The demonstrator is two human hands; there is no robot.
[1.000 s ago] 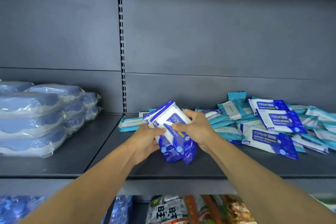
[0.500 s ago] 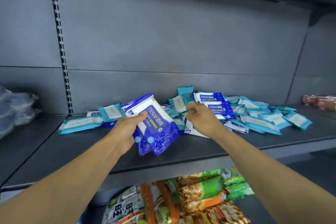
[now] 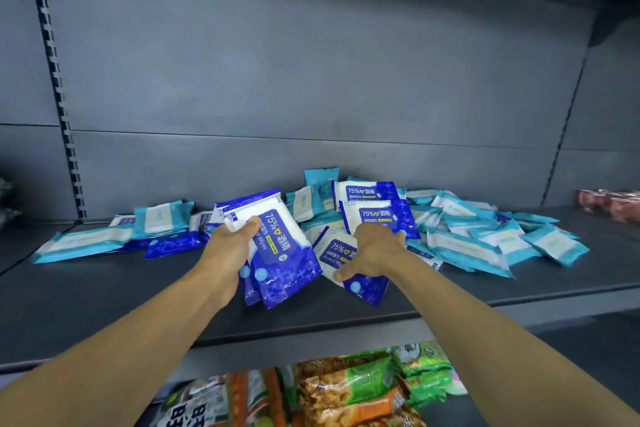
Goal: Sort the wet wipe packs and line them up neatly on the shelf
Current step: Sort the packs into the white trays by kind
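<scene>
Your left hand [image 3: 227, 253] holds a stack of blue alcohol wipe packs [image 3: 277, 246]; your right hand [image 3: 372, 251] grips another blue pack [image 3: 337, 250] on the shelf [image 3: 104, 291]

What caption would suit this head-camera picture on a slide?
Left hand holds a stack of dark blue alcohol wipe packs while right hand grips another from the mixed pile on the shelf.

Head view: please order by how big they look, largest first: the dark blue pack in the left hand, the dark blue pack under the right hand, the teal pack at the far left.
1. Held dark blue pack, though it is nearest the camera.
2 and 3. Far-left teal pack and pack under the right hand: unsure, since the right hand covers part of it.
</scene>
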